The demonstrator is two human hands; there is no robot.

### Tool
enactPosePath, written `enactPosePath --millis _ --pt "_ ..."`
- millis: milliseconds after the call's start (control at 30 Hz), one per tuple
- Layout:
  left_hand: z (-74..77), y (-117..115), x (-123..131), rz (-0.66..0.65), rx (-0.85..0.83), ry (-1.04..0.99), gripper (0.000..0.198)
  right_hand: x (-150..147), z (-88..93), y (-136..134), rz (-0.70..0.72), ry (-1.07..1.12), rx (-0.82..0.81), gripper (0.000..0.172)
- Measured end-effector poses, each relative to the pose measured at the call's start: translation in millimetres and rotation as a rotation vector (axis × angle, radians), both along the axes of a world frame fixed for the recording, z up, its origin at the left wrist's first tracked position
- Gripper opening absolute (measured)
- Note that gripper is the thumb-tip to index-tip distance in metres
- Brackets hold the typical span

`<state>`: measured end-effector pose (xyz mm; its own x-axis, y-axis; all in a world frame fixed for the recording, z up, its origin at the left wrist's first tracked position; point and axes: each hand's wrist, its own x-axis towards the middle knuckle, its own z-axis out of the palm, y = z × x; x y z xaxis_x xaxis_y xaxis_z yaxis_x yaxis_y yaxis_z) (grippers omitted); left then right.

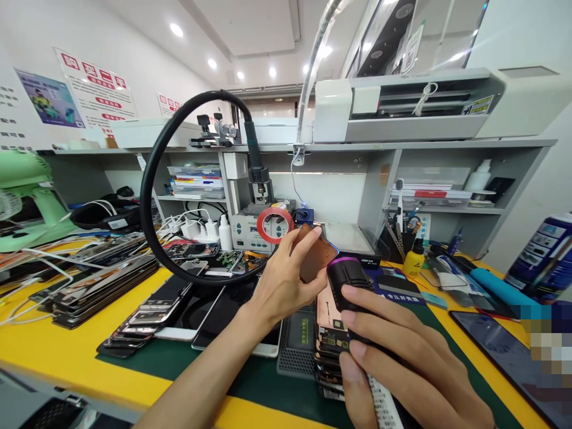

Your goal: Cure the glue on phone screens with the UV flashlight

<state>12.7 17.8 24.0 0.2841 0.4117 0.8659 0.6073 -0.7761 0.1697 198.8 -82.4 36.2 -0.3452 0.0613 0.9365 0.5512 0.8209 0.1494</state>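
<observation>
My left hand (281,286) pinches a thin copper-coloured panel (315,259), apparently a phone screen's back, by its edges and tilts it up over the bench. In my right hand (415,363) is a black flashlight (348,277); its purple-ringed head points at the panel's right edge, where a blue-violet glow shows. The fingers wrap its barrel, and a white strip with dark print shows under the thumb. Below both hands stands a stack of phone screens (328,330), partly hidden by the flashlight. A dark grey perforated pad (295,363) lies left of that stack.
Phone screens (156,310) and a tablet-like panel (236,316) lie on the green mat (179,363). A thick black hose (145,196) arches over the left side. Farther back are a red tape roll (263,225), a grey control unit (243,229) and a yellow bottle (413,259).
</observation>
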Motion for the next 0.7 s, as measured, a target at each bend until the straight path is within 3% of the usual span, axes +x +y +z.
enactPosePath --millis 533,700 --pt "-1.9 2.4 -3.1 -0.055 0.076 -0.001 0.073 -2.2 -1.4 2.6 0.01 0.06 0.061 0.016" --pt "-3.5 4.6 -3.2 -0.06 0.124 -0.029 0.075 0.3 1.2 -1.0 0.015 0.012 0.009 0.014"
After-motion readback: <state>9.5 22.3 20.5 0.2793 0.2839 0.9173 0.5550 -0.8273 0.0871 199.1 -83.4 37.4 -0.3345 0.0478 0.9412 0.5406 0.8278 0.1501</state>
